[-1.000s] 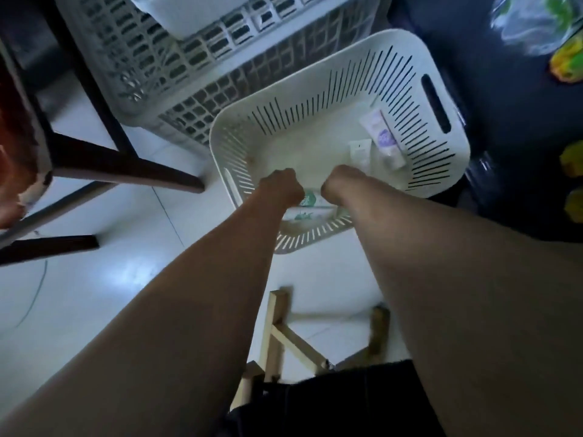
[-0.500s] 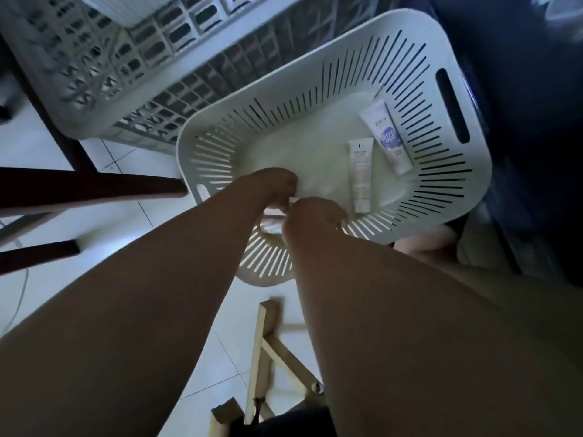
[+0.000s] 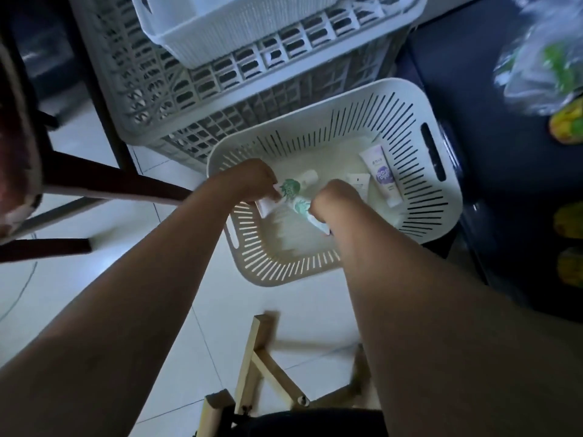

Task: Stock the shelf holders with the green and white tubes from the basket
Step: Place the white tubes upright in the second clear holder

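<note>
Over the near-left part of the basket [image 3: 284, 275], the left hand [image 3: 249, 181] has its fingers curled round a green and white tube [image 3: 291, 187], whose cap points toward the basket's far side. Just right of it, the right hand [image 3: 336, 200] is clamped in a fist on a second green and white tube [image 3: 302, 205]. A plain white tube [image 3: 359, 183] and a purple-labelled tube [image 3: 382, 175] lie inside the basket, by its right wall.
</note>
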Motion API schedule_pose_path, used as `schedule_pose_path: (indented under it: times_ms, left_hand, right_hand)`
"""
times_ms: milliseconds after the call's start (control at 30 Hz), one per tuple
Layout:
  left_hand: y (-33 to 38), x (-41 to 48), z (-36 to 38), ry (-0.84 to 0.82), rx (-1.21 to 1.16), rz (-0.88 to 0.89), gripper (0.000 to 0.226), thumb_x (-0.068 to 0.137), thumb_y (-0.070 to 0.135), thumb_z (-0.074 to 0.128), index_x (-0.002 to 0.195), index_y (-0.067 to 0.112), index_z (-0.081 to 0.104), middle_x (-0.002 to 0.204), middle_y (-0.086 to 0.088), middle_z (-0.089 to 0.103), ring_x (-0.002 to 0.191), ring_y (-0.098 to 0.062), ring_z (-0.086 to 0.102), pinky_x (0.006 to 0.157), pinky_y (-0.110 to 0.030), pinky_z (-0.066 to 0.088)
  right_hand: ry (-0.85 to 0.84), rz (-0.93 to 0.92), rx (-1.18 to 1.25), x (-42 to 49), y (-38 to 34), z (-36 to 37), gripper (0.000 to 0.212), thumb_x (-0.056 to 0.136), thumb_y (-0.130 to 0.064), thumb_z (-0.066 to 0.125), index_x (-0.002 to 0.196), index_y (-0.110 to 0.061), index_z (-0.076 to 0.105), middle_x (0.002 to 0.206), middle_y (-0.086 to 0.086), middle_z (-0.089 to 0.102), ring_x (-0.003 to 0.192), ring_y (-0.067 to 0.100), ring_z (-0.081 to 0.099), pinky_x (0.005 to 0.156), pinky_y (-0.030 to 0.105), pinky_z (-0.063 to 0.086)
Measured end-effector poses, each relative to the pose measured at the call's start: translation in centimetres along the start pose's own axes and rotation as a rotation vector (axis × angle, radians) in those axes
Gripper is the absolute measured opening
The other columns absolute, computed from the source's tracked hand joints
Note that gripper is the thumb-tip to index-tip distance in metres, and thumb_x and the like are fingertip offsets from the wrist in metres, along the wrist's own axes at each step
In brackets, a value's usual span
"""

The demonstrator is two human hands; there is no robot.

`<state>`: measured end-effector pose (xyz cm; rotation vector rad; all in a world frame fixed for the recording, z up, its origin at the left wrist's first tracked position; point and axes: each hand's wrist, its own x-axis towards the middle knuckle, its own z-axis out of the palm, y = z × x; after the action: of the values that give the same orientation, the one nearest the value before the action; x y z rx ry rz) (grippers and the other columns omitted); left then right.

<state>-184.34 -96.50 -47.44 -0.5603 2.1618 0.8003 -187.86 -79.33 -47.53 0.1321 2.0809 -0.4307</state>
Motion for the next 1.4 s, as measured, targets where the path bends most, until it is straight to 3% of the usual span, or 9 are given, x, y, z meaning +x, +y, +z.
schedule_pose_path:
  times_ms: [100,233,300,433,600,867,967,1167,1400]
  left_hand:
    - [0.7,-2.5,-1.4,0.095,-0.146,0.023,0.032,0.083,0.019,0.084,0.111,0.006,0.076,0.104,-0.012,0.073,0.083,-0.023,0.067,0.065,-0.028,0.055]
    - [2.3,-6.1,-1.9,0.204,-0.446,0.051,0.017,0.075,0.019,0.089,0.086,0.027,0.079,0.094,-0.001,0.078,0.083,-0.018,0.075,0.073,-0.032,0.062]
    - [3.5,-7.7,-1.8,0.213,-0.596,0.111,0.022,0.076,0.014,0.089,0.090,0.028,0.080,0.095,0.000,0.077,0.086,-0.016,0.075,0.074,-0.035,0.064]
    - [6.6,-11.5,-1.7,0.233,-0.680,0.286,0.021,0.086,0.011,0.080,0.106,0.019,0.078,0.083,0.006,0.075,0.071,-0.004,0.067,0.061,-0.020,0.055]
    - [10.6,-15.3,-3.0,0.364,-0.706,0.452,0.016,0.085,0.017,0.081,0.101,0.020,0.080,0.086,-0.002,0.078,0.072,-0.016,0.065,0.066,-0.032,0.051]
    - [19.8,-23.5,-6.7,0.495,-0.576,0.825,0.017,0.092,0.026,0.076,0.109,0.029,0.079,0.097,0.010,0.078,0.085,-0.010,0.072,0.077,-0.030,0.057]
    - [23.3,-26.4,-7.1,0.466,-0.636,0.978,0.016,0.091,0.022,0.077,0.107,0.024,0.079,0.100,0.004,0.079,0.088,-0.011,0.071,0.078,-0.028,0.057]
    - [31.7,-30.6,-5.3,0.356,-0.781,1.179,0.004,0.088,0.017,0.079,0.090,0.013,0.079,0.091,-0.015,0.077,0.082,-0.023,0.071,0.076,-0.035,0.057]
    - [43.2,-33.8,1.1,0.104,-0.875,1.335,0.010,0.089,0.012,0.078,0.097,0.012,0.074,0.090,-0.006,0.073,0.088,-0.024,0.070,0.081,-0.044,0.061]
  right_hand:
    - [0.064,0.100,0.275,-1.9,1.3,-3.6,0.030,0.083,-0.012,0.080,0.102,0.004,0.063,0.088,0.020,0.071,0.076,0.035,0.074,0.072,0.047,0.064]
    - [0.171,0.017,0.461,-5.7,3.0,-8.3,0.039,0.076,-0.014,0.086,0.108,-0.009,0.065,0.089,0.012,0.070,0.061,0.027,0.072,0.061,0.040,0.064]
    - [0.213,-0.067,0.537,-7.7,4.5,-10.3,0.030,0.082,-0.015,0.080,0.109,-0.011,0.069,0.092,0.010,0.073,0.063,0.024,0.072,0.063,0.034,0.063]
    - [0.330,-0.210,0.744,-12.2,6.1,-14.2,0.017,0.084,-0.015,0.079,0.100,-0.014,0.074,0.085,0.011,0.076,0.063,0.018,0.067,0.052,0.024,0.052]
    - [0.535,-0.380,0.863,-18.6,7.1,-18.9,0.008,0.084,-0.022,0.080,0.083,-0.018,0.074,0.078,0.007,0.075,0.061,0.013,0.061,0.061,0.026,0.054]
    - [0.729,-0.545,1.108,-28.1,10.8,-23.6,0.014,0.084,-0.026,0.080,0.085,-0.013,0.076,0.082,0.011,0.077,0.072,0.023,0.071,0.084,0.042,0.061]
    - [0.818,-0.608,1.151,-32.2,13.2,-24.6,0.006,0.087,-0.024,0.078,0.086,-0.017,0.077,0.085,0.005,0.079,0.086,0.026,0.077,0.086,0.041,0.063]
    - [1.094,-0.676,1.149,-39.3,20.9,-26.2,0.006,0.092,-0.017,0.073,0.096,-0.015,0.078,0.089,0.005,0.079,0.084,0.022,0.077,0.081,0.038,0.063]
    - [1.368,-0.618,1.242,-44.6,30.6,-26.3,0.017,0.092,-0.007,0.073,0.099,-0.022,0.076,0.094,0.006,0.079,0.089,0.026,0.077,0.091,0.038,0.061]
